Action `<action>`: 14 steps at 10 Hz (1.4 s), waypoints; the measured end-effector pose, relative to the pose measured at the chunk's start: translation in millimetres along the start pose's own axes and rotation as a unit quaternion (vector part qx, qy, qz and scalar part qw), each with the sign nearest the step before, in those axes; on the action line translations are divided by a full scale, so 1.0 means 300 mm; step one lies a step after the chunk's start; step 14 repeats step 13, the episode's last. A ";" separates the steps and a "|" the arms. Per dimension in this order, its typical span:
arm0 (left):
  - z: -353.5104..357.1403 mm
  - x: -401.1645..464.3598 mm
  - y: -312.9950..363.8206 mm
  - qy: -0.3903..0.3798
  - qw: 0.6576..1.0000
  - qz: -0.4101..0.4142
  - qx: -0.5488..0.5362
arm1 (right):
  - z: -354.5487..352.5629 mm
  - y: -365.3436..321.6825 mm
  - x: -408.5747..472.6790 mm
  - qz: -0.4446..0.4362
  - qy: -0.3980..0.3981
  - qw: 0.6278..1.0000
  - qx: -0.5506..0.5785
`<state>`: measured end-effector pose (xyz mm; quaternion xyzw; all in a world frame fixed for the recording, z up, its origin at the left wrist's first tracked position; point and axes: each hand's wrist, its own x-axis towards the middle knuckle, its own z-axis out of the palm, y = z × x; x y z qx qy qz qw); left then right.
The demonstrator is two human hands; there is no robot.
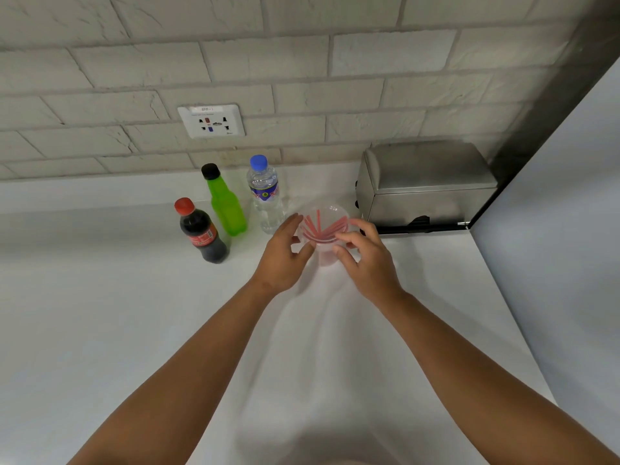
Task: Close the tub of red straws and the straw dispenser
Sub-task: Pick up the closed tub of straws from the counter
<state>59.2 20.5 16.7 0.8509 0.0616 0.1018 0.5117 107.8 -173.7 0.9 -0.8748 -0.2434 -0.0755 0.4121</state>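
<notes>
A clear plastic tub (pixel 322 226) with several red straws inside stands on the white counter, a clear lid lying over its mouth. My left hand (pixel 285 255) touches the tub's left side, fingers spread along the rim. My right hand (pixel 367 260) holds the right side, fingertips on the lid's edge. Whether the lid is pressed fully down I cannot tell. The steel straw dispenser (pixel 424 184) stands behind and to the right of the tub, its lid down.
A cola bottle (pixel 201 231), a green bottle (pixel 224 203) and a water bottle (pixel 265 194) stand left of the tub. A brick wall with a socket plate (pixel 211 121) rises behind. A white panel (pixel 553 229) bounds the counter (pixel 134 313) on the right.
</notes>
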 end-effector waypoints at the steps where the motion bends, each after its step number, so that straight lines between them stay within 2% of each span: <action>1: 0.005 0.051 0.009 -0.002 1.000 -0.002 0.011 | 0.009 0.010 0.042 0.004 0.009 1.000 -0.012; 4: 0.023 0.179 0.022 -0.008 0.999 -0.037 0.011 | 0.013 -0.008 0.160 0.012 0.013 0.997 -0.072; 7: 0.043 0.259 0.032 -0.032 0.997 -0.074 0.017 | 0.013 -0.021 0.248 0.064 -0.011 0.991 -0.118; 9: 0.048 0.295 0.033 -0.039 0.996 -0.080 0.023 | 0.006 -0.024 0.279 0.090 -0.024 0.991 -0.099; 11: 0.056 0.307 0.035 -0.040 0.996 -0.081 0.025 | 0.007 -0.018 0.291 0.096 -0.030 0.986 -0.134; 14: 0.052 0.306 0.058 -0.046 0.996 -0.057 0.045 | -0.024 -0.030 0.299 0.069 -0.041 0.984 -0.159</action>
